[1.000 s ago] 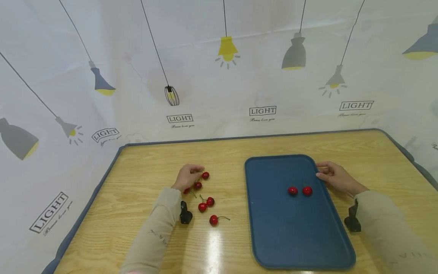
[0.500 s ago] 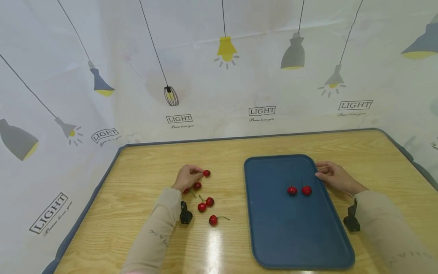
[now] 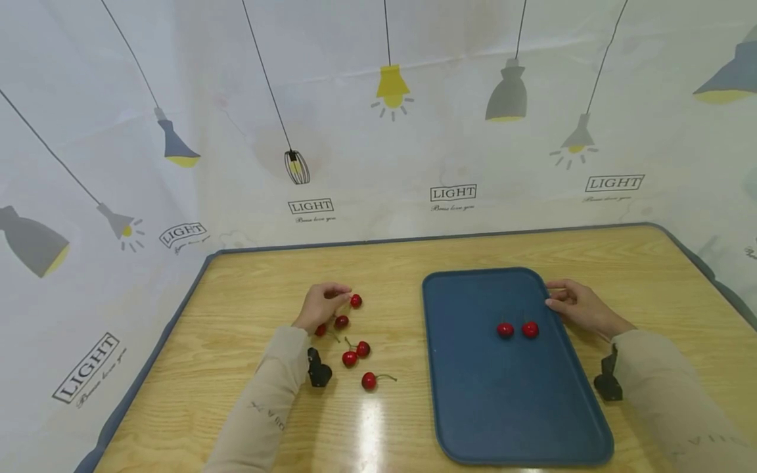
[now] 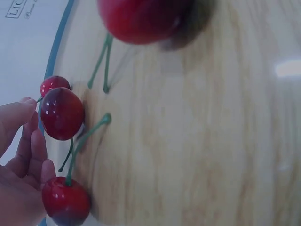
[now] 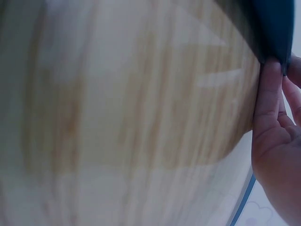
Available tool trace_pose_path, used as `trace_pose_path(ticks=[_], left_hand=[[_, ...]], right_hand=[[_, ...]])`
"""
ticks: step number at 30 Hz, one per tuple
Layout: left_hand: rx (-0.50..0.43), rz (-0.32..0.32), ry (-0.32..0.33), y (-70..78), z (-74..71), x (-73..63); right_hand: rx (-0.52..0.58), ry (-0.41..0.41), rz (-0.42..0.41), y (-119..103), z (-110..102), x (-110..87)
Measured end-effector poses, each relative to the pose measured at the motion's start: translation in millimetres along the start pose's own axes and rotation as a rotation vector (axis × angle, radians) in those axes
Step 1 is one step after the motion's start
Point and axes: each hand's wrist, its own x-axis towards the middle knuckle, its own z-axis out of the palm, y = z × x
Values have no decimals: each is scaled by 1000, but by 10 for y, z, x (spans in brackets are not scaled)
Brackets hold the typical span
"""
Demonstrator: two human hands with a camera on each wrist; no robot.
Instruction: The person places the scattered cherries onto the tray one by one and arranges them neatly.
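Note:
At the left, my left hand pinches the stem of a dark red cherry between thumb and fingertips; the green stem shows at the fingertips in the left wrist view. Close below that hand lie another cherry and one partly hidden by it. My right hand holds the far right rim of a blue tray, the thumb and fingers on either side of the edge in the right wrist view. Two cherries rest side by side on the tray, a left one and a right one.
Nearer the front on the wooden table sit a touching pair of cherries and a single cherry with its stem pointing right. A white curtain printed with lamps stands behind the table's blue-edged far side.
The cherry at my left fingertips rose slightly to the right, then dipped a little. My left wrist has shifted slightly left. The right hand and tray have stayed put.

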Motion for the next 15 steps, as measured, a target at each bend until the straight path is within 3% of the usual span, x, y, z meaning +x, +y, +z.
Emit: trace_pose_path(ticks=[8, 15], left_hand=[[-74, -19, 28, 31, 24, -9], [-67, 17, 32, 56, 57, -26]], right_hand=[[4, 8, -3, 11, 6, 4], [16, 0, 7, 14, 4, 4]])
